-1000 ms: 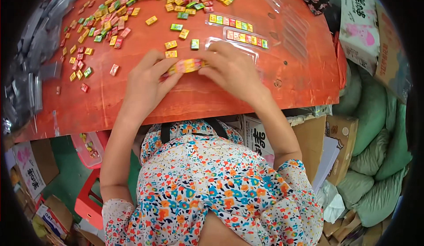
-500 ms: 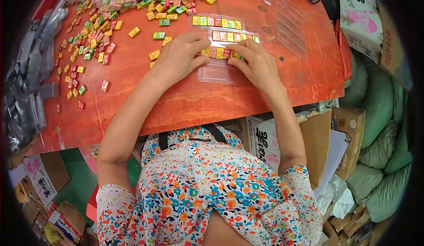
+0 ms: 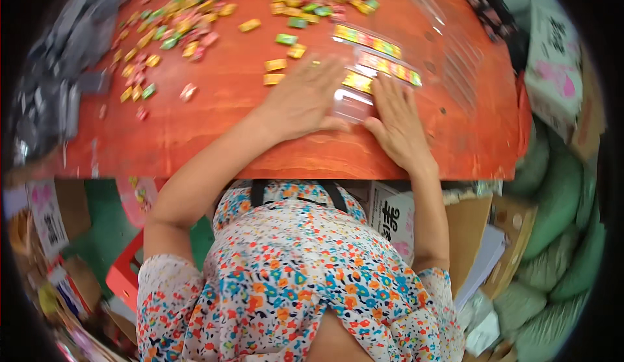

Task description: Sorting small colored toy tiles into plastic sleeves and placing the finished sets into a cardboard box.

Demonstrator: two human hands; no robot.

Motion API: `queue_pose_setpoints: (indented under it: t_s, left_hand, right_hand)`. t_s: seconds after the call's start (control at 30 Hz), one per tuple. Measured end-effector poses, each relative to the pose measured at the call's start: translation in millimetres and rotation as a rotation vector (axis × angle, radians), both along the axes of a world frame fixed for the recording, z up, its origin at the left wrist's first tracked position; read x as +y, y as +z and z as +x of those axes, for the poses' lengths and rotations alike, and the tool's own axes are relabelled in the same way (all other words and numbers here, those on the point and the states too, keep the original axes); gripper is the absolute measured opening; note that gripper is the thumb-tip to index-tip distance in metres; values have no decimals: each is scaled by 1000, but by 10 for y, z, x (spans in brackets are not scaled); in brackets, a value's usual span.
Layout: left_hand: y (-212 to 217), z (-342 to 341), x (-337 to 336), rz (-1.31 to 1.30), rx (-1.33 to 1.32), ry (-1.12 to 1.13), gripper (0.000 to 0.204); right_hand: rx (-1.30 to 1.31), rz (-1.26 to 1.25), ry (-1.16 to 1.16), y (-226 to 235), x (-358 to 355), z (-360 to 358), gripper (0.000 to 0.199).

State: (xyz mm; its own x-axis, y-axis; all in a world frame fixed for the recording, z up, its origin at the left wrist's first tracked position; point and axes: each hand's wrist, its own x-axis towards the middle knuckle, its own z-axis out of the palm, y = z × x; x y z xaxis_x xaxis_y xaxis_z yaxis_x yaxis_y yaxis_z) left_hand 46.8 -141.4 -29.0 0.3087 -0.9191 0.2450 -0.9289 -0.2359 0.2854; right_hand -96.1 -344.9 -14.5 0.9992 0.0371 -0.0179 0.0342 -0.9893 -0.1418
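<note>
My left hand [image 3: 300, 104] lies on the left side of a clear plastic tray [image 3: 353, 109], fingers straight and nothing held in them. On the tray's right side rests my right hand [image 3: 398, 120], its fingers stretched out over the end of the nearest row of small wrapped candies [image 3: 357, 81]. Part of that row is hidden under the fingers. Two more candy rows in clear plastic lie beyond it, a middle row [image 3: 390, 68] and a far row [image 3: 367, 40]. The candies are yellow, red and green blocks, somewhat blurred.
Loose candies [image 3: 188, 18] spread over the far left of the red table [image 3: 214, 128]. Grey plastic packaging [image 3: 55, 69] piles up at the left edge. Empty clear trays [image 3: 463, 69] lie at the right. Cartons [image 3: 552, 69] and green sacks [image 3: 552, 186] stand beyond the right edge.
Both hands have loosened from around the nearest candy row, and their fingers now lie straight along the tray. The whole view has shifted, so the table's things sit farther right and look tilted.
</note>
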Motion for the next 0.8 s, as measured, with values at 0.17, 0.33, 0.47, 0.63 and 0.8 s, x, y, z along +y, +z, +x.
queue_pose_setpoints:
  t_s: [0.17, 0.33, 0.47, 0.63, 0.8]
  left_hand:
    - [71, -135, 114, -60, -15, 74, 94]
    - [129, 11, 837, -77, -171, 491, 79]
    - [128, 362, 1543, 97, -274, 941, 76]
    - [-93, 497, 1978, 144, -155, 1178, 86]
    - [-149, 268, 1953, 155, -82, 1098, 93]
  right_hand:
    - [32, 21, 0, 136, -57, -38, 70]
    - [-41, 51, 46, 335, 126, 458, 63]
    - [-137, 90, 296, 376, 715, 1307, 60]
    - [-182, 255, 490, 214, 1278, 2461, 57]
    - [-116, -89, 335, 42, 1685, 2824, 58]
